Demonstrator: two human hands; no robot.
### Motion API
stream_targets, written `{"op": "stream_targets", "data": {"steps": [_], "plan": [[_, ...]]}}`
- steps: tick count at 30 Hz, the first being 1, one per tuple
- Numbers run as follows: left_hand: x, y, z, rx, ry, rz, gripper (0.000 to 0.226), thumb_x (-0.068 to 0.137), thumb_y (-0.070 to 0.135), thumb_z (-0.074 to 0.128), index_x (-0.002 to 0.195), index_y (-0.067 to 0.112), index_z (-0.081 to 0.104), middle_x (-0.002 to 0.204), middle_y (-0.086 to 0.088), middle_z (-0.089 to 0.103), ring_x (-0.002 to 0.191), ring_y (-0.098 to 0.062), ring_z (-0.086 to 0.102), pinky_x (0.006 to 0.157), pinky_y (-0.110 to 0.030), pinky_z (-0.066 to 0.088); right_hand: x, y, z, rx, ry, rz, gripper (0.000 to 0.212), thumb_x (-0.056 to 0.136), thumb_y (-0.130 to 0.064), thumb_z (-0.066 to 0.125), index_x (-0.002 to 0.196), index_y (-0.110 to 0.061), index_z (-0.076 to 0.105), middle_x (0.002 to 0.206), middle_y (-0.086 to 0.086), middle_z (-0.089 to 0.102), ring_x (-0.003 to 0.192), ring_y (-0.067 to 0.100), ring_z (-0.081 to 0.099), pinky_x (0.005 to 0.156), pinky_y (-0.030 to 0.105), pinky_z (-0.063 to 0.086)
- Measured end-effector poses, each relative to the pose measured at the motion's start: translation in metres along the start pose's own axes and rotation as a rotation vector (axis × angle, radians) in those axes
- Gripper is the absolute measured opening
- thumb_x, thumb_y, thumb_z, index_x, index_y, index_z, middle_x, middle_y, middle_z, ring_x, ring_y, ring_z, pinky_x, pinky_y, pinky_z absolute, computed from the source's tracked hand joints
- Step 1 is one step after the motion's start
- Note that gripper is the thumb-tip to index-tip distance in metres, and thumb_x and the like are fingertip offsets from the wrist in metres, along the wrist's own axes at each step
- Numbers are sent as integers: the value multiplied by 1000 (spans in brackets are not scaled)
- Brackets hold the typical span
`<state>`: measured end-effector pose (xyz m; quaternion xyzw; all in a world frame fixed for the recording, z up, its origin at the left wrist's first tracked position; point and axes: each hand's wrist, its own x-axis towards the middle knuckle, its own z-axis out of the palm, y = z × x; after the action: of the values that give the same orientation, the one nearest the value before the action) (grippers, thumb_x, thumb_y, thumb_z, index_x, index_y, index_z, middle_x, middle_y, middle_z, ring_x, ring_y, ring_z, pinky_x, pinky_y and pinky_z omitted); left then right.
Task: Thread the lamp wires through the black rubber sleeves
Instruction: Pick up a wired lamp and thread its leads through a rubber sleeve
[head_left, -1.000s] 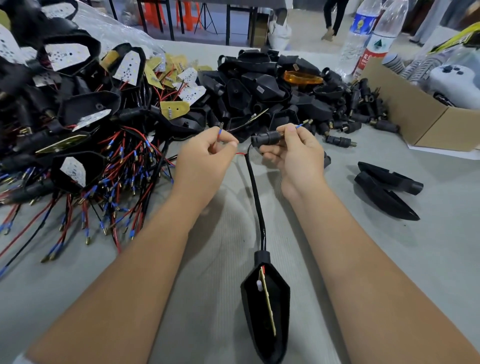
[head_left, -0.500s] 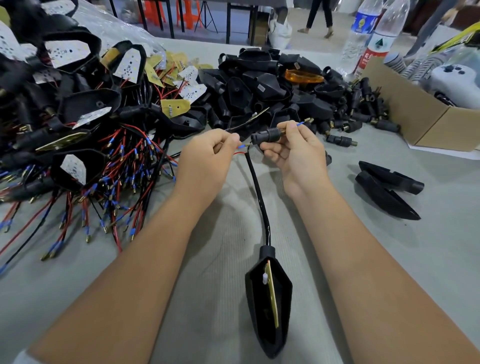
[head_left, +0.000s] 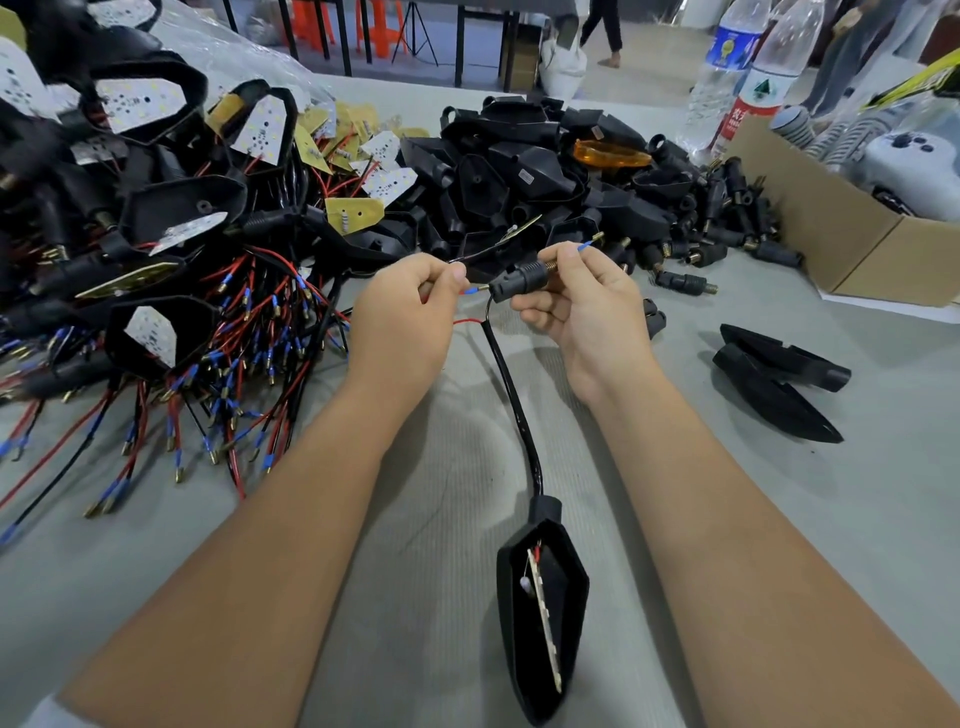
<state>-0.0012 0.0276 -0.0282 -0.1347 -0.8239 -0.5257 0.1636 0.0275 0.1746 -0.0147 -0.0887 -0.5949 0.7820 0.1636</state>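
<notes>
You are poking a lamp wire into a black rubber sleeve.

Nearest you, the lamp shell lies on the tabletop, and its black cable runs up to your hands. Your left hand pinches the wire by its blue tip, and the tip sits right at the mouth of the sleeve. Your right hand is curled around the black rubber sleeve, between your two hands. Another blue tip already sticks out past your right fingers. Watch out: if the sleeve tilts, the tip could miss the hole and bend. If you tug hard, the lamp shell could slide. Farther back lie a wire pile and spare sleeves.
</notes>
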Motion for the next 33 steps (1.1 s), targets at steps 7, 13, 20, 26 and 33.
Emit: {"op": "stream_targets", "data": {"steps": [7, 13, 20, 26, 33], "plan": [[0, -1, 1, -14, -29, 29, 26, 99, 25, 53, 79, 14, 66, 51, 9, 36, 49, -4, 36, 50, -19, 28, 0, 0, 0, 5, 32, 2, 24, 106, -19, 43, 92, -10, 60, 94, 22, 58, 57, 13, 67, 55, 22, 53], [-1, 1, 2, -60, -88, 74, 19, 96, 22, 58, 77, 22, 61, 55, 15, 48, 54, 2, 44, 54, -11, 33, 2, 0, -1, 40, 66, 10, 24, 106, -19, 43, 91, -11, 60, 77, 7, 66, 57, 13, 66, 57, 24, 54], [-2, -3, 3, -44, -90, 69, 13, 91, 20, 63, 79, 21, 66, 59, 13, 51, 55, 0, 44, 54, -13, 32, 1, 0, 0, 54, 65, -12, 25, 106, -20, 43, 90, -11, 60, 75, 7, 69, 57, 14, 66, 57, 23, 54], [-1, 0, -1, -37, -105, 76, 12, 90, 20, 65, 78, 17, 69, 57, 5, 50, 51, -4, 40, 50, -14, 31, 1, 0, 0, 15, 83, -28, 24, 105, -20, 45, 90, -11, 61, 78, 9, 68, 55, 13, 66, 56, 23, 54], [-2, 0, -2, -43, -73, 103, 9, 86, 17, 68, 77, 18, 71, 61, 7, 57, 55, -2, 45, 55, -15, 35, 2, 1, -1, 26, 86, 13, 25, 106, -20, 45, 90, -10, 61, 84, 15, 64, 54, 12, 66, 53, 22, 53]]}}
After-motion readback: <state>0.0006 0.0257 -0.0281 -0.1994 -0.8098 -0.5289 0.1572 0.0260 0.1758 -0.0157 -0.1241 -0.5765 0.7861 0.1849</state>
